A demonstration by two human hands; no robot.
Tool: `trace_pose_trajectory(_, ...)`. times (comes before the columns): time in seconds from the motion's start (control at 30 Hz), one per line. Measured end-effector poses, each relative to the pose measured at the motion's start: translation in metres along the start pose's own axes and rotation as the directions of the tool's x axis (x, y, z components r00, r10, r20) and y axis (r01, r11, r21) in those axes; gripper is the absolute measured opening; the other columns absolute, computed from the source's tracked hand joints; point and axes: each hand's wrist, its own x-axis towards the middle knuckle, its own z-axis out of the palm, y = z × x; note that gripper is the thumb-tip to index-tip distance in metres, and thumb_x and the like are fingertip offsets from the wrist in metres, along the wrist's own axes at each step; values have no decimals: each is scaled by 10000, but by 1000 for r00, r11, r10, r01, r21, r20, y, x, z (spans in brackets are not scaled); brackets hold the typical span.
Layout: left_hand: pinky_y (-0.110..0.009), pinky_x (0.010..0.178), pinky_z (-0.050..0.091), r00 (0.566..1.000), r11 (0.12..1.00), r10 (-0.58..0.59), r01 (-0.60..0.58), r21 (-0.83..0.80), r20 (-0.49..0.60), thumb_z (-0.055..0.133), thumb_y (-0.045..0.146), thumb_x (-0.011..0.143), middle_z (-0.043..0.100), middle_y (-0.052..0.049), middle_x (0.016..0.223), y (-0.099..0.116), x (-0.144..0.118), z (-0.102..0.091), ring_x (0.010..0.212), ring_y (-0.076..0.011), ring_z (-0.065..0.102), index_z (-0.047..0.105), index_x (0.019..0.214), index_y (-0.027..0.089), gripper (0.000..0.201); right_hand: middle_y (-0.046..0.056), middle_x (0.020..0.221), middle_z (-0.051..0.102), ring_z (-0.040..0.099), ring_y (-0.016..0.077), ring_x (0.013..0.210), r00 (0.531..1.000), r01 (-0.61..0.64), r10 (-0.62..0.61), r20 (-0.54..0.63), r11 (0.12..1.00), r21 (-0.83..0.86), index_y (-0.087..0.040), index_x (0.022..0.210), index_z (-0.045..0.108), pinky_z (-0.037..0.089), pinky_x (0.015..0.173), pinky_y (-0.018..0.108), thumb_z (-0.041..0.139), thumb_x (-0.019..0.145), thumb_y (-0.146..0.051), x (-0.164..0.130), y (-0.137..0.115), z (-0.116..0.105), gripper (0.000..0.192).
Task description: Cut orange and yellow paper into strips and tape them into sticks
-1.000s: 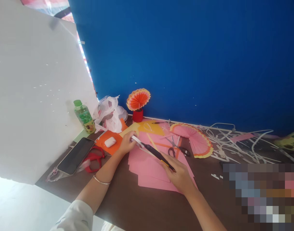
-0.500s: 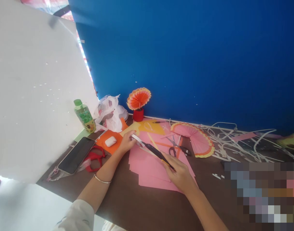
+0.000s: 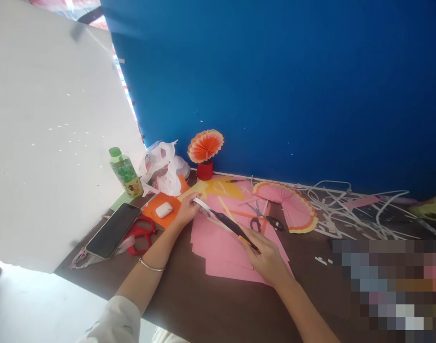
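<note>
My left hand is closed in a pinch on a narrow, curved white strip. My right hand grips a long black handheld tool with a yellow stripe on its underside; its exact kind is unclear. The tool's tip points up and left, close to the strip, and whether they touch cannot be told. Both hands are above a stack of pink paper sheets. Black-handled scissors lie on the paper, right of the tool.
Left on the dark table are a phone, a white earbud case on orange paper, a bottle and plastic bags. Behind stands an orange paper fan in a red pot. Right lie a pink folded-paper fan and tangled white cables.
My left hand and the black tool's tip have moved very slightly left. Both hands keep their holds, and the things on the table stay put.
</note>
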Motion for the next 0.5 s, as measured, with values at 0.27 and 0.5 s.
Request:
trace_pose_trajectory(0.27,-237,601,377,1000,992,-12,13,-123,11,561,241,697,314,64,533,-2,1,1,502,-69,315,346,531,168,281,61,1034,649,627,189,912,999,-35,35,21,999,24,-208,1206,497,509,833,298,507,825,-196,0,1,1,381)
trace_pose_trajectory(0.5,-226,570,349,995,968,-99,94,-233,-9,548,291,696,354,53,557,0,-4,14,548,-93,380,351,563,178,264,38,1043,653,632,191,907,999,-33,34,19,998,-59,-250,1212,500,500,848,315,507,830,-217,5,6,-14,383)
